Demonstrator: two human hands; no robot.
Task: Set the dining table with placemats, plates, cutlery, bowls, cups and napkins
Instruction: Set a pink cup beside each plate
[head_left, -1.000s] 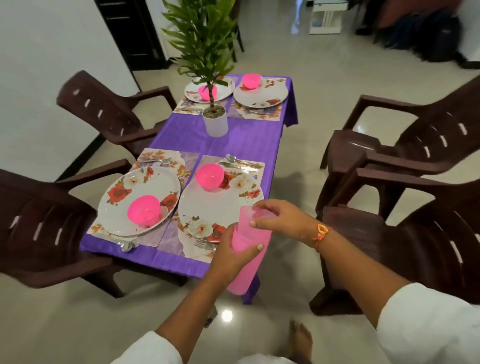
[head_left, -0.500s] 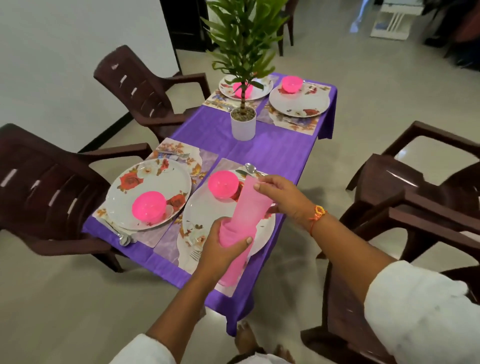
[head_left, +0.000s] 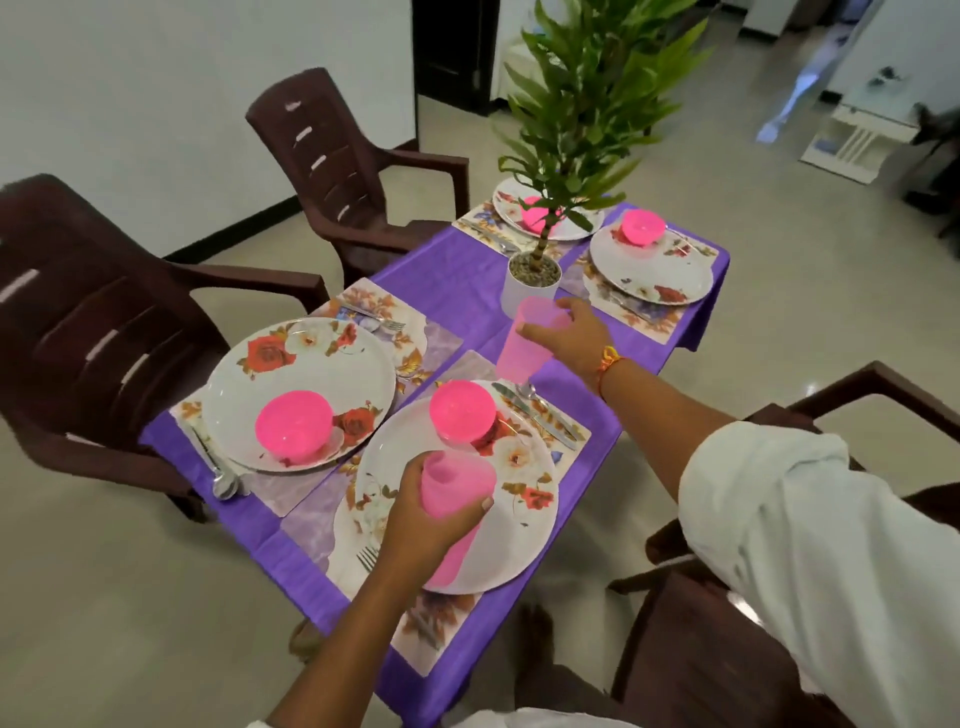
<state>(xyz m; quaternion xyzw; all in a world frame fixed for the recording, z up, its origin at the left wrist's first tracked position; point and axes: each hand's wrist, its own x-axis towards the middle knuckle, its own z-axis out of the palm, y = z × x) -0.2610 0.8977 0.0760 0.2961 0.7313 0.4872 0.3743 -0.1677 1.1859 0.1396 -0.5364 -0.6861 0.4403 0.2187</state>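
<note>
My right hand (head_left: 563, 332) grips a single pink cup (head_left: 522, 348) by its rim, just above the knife and spoon (head_left: 540, 410) of the near right setting. My left hand (head_left: 421, 525) holds a stack of pink cups (head_left: 454, 493) over the near right plate (head_left: 514, 525). Each of the floral plates on the purple-clothed table (head_left: 457, 286) carries a pink bowl: near right (head_left: 462, 410), near left (head_left: 293, 426), and two at the far end (head_left: 643, 226). Placemats (head_left: 431, 338) and cutlery lie under and beside the plates.
A potted plant (head_left: 535, 275) stands mid-table, close to my right hand. Dark brown plastic chairs stand at the left (head_left: 104, 332), far left (head_left: 337, 171) and right (head_left: 727, 649). A white stand (head_left: 857, 140) sits at the far right of the tiled floor.
My right hand has pulled one cup off the stack and carried it forward toward the plant. My left hand keeps the other cups, now over the near right plate.
</note>
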